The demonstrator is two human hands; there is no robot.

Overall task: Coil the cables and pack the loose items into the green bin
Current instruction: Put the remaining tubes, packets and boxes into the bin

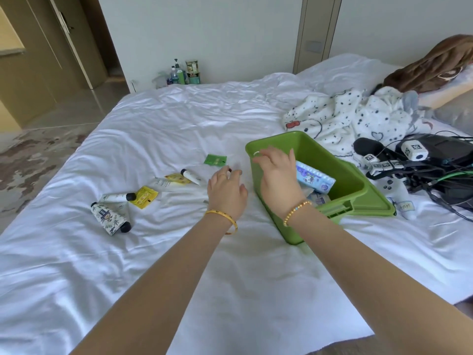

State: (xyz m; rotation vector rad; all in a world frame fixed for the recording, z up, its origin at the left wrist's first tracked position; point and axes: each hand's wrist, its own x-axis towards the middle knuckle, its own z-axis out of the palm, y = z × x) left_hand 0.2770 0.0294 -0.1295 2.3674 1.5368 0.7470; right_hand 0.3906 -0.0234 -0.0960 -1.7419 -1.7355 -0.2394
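The green bin (357, 198) lies tilted on the white bed, with a blue tissue pack (315, 176) inside. My right hand (277, 176) hovers over the bin's left rim, its fingertips pinching a thin white loop (256, 152), seemingly a cable. My left hand (226, 192) is just left of the bin, low over the sheet, fingers curled and apart; a small dark spot shows at its fingertips. Loose on the sheet lie a green sachet (215, 159), a small white tube (190, 176), two yellow sachets (145, 196), a white tube (117, 197) and a patterned tube (110, 218).
Black equipment with tangled cables (435, 165) and a white controller (400, 194) sit right of the bin. A spotted blanket (358, 116) is bunched behind it. Bottles (183, 73) stand on the floor beyond the bed's far edge. The bed edge runs along the left.
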